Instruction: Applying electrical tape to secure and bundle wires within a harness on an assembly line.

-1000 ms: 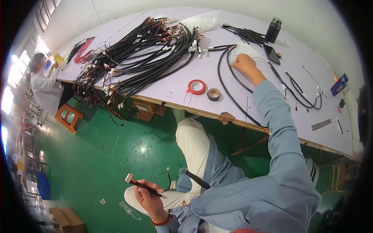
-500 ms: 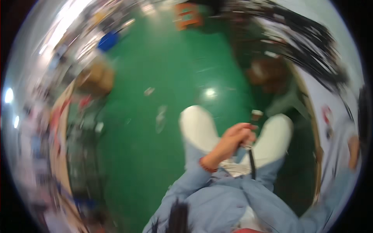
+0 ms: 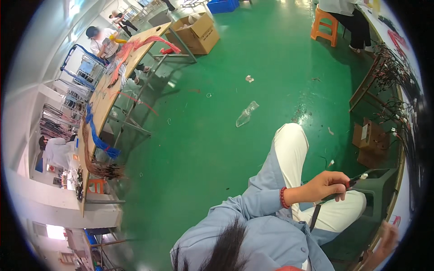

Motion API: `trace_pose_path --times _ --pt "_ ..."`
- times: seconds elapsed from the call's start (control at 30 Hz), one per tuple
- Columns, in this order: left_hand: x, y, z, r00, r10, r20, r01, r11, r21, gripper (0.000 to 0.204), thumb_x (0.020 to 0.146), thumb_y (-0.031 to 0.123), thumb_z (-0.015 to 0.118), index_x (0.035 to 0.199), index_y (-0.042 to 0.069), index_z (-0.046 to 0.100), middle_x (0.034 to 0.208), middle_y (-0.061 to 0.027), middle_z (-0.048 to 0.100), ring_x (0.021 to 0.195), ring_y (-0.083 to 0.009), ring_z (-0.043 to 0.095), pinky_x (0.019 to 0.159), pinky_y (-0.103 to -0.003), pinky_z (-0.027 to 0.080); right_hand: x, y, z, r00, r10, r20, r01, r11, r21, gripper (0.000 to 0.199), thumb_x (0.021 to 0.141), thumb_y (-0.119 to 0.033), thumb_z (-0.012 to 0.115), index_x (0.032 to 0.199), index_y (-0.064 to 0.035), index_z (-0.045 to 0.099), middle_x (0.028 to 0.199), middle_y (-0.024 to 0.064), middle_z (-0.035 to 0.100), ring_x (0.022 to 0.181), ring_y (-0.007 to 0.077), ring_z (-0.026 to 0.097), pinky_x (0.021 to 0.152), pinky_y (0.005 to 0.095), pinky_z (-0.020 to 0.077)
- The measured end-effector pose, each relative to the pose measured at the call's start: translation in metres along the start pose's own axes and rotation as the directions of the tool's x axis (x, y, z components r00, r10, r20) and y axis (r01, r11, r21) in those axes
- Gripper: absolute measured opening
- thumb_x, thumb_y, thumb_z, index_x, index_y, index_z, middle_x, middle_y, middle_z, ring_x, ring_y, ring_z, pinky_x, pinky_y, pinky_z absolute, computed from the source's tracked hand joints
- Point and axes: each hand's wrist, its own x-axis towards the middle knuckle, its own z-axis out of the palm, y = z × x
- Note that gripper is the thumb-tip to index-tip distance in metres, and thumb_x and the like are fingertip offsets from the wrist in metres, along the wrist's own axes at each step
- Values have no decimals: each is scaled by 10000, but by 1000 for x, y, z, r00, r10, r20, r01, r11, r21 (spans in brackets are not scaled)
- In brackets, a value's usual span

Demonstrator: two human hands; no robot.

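The floor (image 3: 203, 149) is glossy green, and the person wears white trousers (image 3: 294, 153), a pale blue-grey jacket (image 3: 266, 226) and a dark red bead bracelet (image 3: 283, 197). The left hand (image 3: 326, 186) grips a black cable (image 3: 350, 184) with a whitish tip, while the right hand (image 3: 384, 239) shows only as an orange-tan blur at the rim. A tan wooden bench (image 3: 101, 104) carries pink-red wires (image 3: 135, 47) and blue wires (image 3: 96, 133); brown cardboard boxes (image 3: 199, 31), an orange stool (image 3: 326, 25) and what seem to be black harnesses (image 3: 398, 77) stand further off.
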Motion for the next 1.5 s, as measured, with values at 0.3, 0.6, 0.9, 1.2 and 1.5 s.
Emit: trace_pose_path --times 0.3,0.6,0.9,1.2,1.5 --pt "-9 -10 15 982 -160 -102 118 936 -332 530 898 288 592 1294 28 355 756 -71 601 606 -98 557 572 -207 458 30 -51 248 909 399 -121 -135 556 820 196 927 -166 527 1080 -46 551 957 47 577 741 78 495 592 188 400" --pt "-9 -23 9 958 -170 -229 60 904 -423 235 911 170 579 1073 6 531 801 -28 599 697 -51 539 614 -178 450 11 -33 252 990 10 -142 90 730 678 144 942 -89 488 982 26 566 956 31 538 717 59 458 581 183 387" --pt "1 -18 2 933 -229 -278 131 935 -330 179 913 109 548 1052 -2 527 845 -81 644 681 -71 536 627 -200 451 13 -31 243 969 216 -122 -68 703 708 165 867 -97 593 966 35 585 898 77 593 768 126 594 704 238 493" --pt "-2 -14 5 854 -245 -459 202 969 -141 174 884 98 601 1013 -18 588 858 -103 654 664 -96 547 613 -211 451 6 -37 243 962 272 13 -145 471 870 112 826 -23 639 923 31 621 797 94 631 690 128 552 656 249 448" --pt "-7 -13 9 844 -251 -475 239 967 -87 234 866 98 628 1065 -25 620 915 -63 637 654 -95 525 587 -210 419 6 -36 241 962 269 -47 -104 518 849 109 862 -65 604 924 25 595 802 115 627 666 131 562 635 267 471"
